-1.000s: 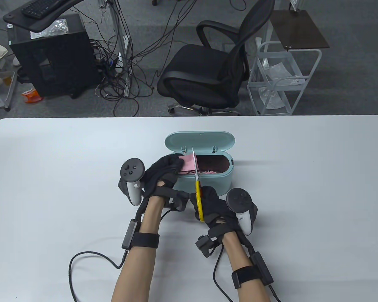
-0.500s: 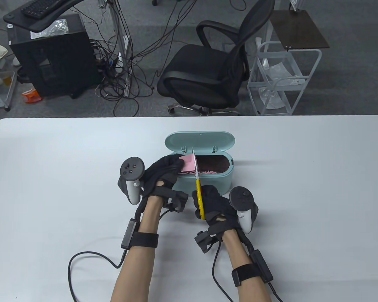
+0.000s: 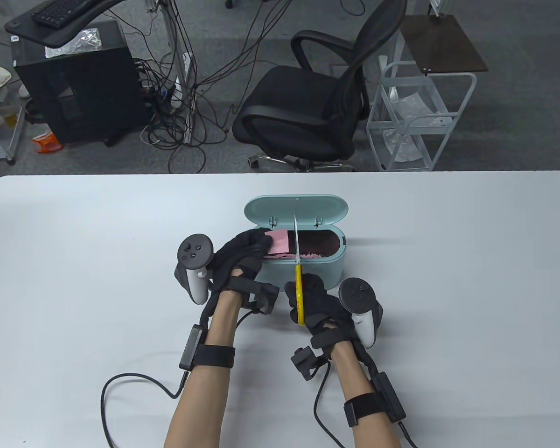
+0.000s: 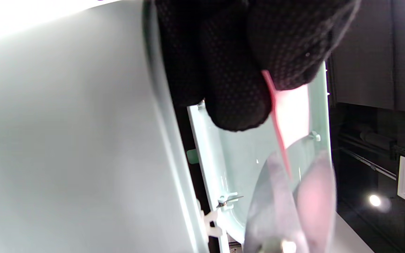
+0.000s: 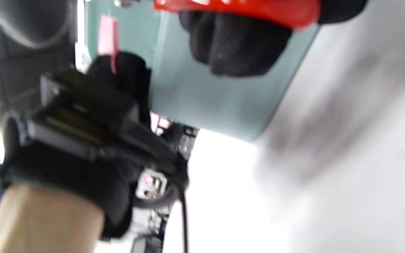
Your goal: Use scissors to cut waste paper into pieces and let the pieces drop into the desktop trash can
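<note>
Paper (image 3: 278, 242) pinched beside scissors (image 3: 298, 275).

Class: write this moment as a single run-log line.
left hand: pinches pink paper over trash can | right hand: grips scissors | lid: open | scraps: inside
</note>
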